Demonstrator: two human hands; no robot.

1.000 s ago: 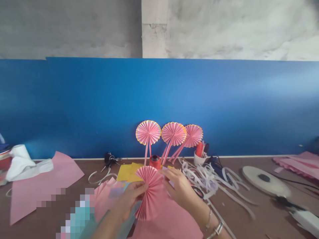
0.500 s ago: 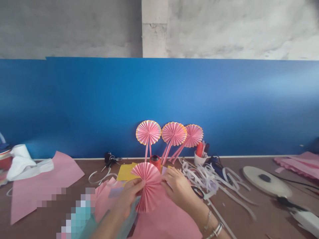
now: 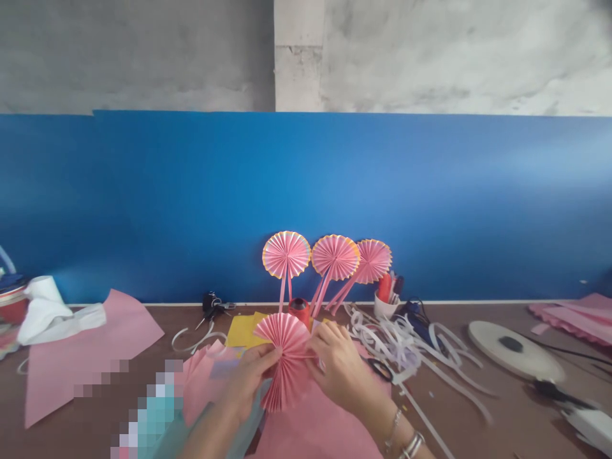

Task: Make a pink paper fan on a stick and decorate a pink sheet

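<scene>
A pleated pink paper fan point(image 3: 285, 376), spread into a wide half-round or more, is held upright between my two hands. My left hand point(image 3: 255, 370) pinches it near its centre, thumb on the front. At its right edge the fingers of my right hand point(image 3: 332, 357) are closed on the folds, partly hiding that side. Beneath lies a pink paper sheet point(image 3: 320, 427). Three finished-looking round fans point(image 3: 287, 255) with pink strips lean on the blue panel behind; at least two have yellow edges.
White paper strips point(image 3: 392, 338) tangle right of my hands, near scissors point(image 3: 381, 369) and a white cup point(image 3: 385, 308) of pens. A red roll point(image 3: 299, 310) and yellow paper point(image 3: 241, 331) stand behind. A round pale disc point(image 3: 514, 350) lies right, pink sheets point(image 3: 95, 344) left.
The right fingers have shifted slightly along the fan's right edge, where a fold now points toward them. The left hand keeps its pinch; the view has drifted slightly.
</scene>
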